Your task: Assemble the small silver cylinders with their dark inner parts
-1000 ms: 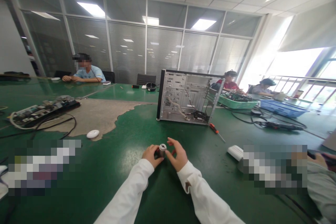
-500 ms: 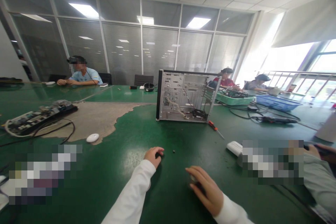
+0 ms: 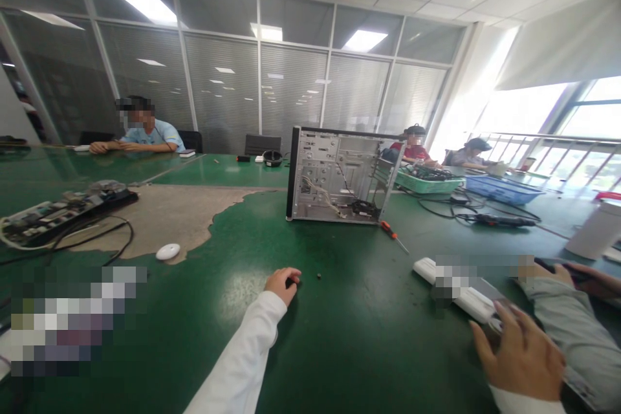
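My left hand [image 3: 282,284] rests on the green table, its fingers loosely curled with a gap to the thumb and nothing visible in it. Just right of its fingertips lies a tiny dark piece [image 3: 319,276], too small to name. My right hand [image 3: 526,356] is far to the right, by the near end of a white power strip [image 3: 468,301], partly blurred out. Between its thumb and fingers shows a small greyish round thing that I cannot make out. Beyond the hands stands an open computer case [image 3: 342,178], with a fan and loose wires inside. An orange-handled screwdriver [image 3: 388,229] lies at its foot.
Close to my right hand is another person's grey sleeve [image 3: 565,317]. A green basket [image 3: 429,184] of cables and a blue basket [image 3: 504,194] stand back right. Left are a circuit assembly [image 3: 68,210] with cables and a white oval object [image 3: 167,251].
My right hand has moved well to the right, from beside the left hand to the power strip. My left hand has stayed put; the view has shifted slightly.
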A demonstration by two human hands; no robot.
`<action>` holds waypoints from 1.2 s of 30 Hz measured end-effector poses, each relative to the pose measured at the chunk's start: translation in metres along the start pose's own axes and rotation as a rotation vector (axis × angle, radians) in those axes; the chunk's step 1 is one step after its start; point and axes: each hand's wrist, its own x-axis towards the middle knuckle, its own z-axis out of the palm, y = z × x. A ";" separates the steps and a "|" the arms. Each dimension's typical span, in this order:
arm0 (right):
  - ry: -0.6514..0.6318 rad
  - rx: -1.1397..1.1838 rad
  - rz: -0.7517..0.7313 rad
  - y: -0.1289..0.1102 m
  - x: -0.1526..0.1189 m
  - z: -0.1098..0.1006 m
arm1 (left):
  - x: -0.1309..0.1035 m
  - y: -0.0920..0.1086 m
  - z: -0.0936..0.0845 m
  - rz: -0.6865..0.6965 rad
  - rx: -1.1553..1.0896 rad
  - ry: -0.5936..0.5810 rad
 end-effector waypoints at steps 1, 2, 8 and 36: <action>0.025 0.011 -0.052 -0.020 0.001 -0.003 | 0.000 0.000 0.000 -0.001 0.001 -0.001; 0.002 0.053 -0.122 -0.042 0.001 -0.005 | 0.000 0.000 0.000 -0.002 0.004 -0.002; -0.604 0.462 -0.581 -0.184 -0.007 0.017 | 0.001 0.001 -0.001 -0.011 0.008 -0.011; -0.237 -0.221 -0.134 0.025 0.031 -0.006 | 0.002 0.001 -0.001 -0.005 0.036 -0.018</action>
